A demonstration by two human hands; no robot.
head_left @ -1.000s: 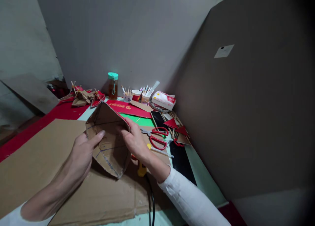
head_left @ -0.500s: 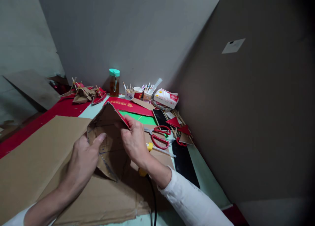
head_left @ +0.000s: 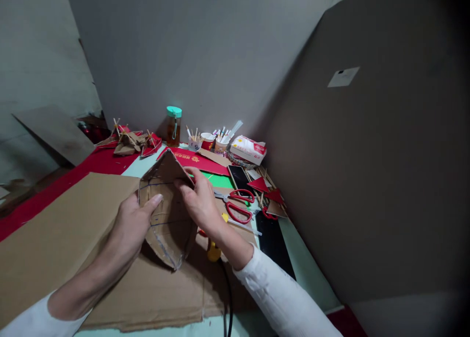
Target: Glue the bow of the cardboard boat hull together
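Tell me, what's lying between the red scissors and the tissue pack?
A dark phone lies flat between the red scissors and the tissue pack, with red card triangles just beside it, seen in the head view.

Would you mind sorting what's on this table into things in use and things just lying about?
In use:
folded cardboard piece
left hand
right hand

Lying about:
red scissors
phone
bottle
tissue pack
large cardboard sheet
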